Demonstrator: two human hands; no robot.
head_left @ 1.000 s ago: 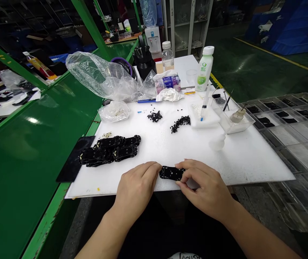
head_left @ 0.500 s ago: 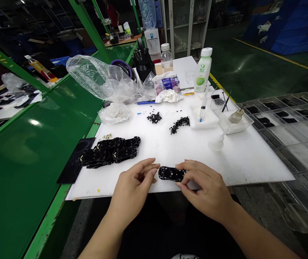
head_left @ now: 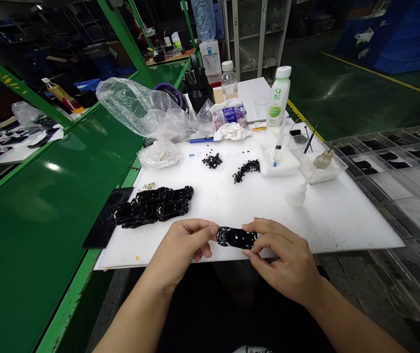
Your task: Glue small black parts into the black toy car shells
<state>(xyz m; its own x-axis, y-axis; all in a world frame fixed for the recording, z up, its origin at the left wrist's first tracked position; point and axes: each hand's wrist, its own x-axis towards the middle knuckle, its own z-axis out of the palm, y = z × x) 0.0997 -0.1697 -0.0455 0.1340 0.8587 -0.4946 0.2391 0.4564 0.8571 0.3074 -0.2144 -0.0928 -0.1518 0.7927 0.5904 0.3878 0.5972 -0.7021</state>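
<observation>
A black toy car chassis (head_left: 236,238) with small pale spots is held level near the front edge of the white board (head_left: 210,206). My right hand (head_left: 281,255) pinches its right end between thumb and fingers. At the other end, the thumb and forefinger of my left hand (head_left: 185,245) close on the chassis's left tip. A pile of similar black chassis (head_left: 151,208) lies to the left of my hands. Farther back are two heaps of tiny black parts (head_left: 212,161), the right one spread in a curve.
On the right stand a white dropper bottle (head_left: 296,195), a clear tray (head_left: 327,171) with a small jar, and a syringe (head_left: 279,147) on a foam block. Behind are a plastic bag (head_left: 139,110), tissue pack (head_left: 230,115), black flask (head_left: 198,90) and green-white bottle (head_left: 279,98).
My left hand has moved from beside the chassis onto its left end, thumb and forefinger now closed there. My right hand keeps its grip. The view has shifted slightly.
</observation>
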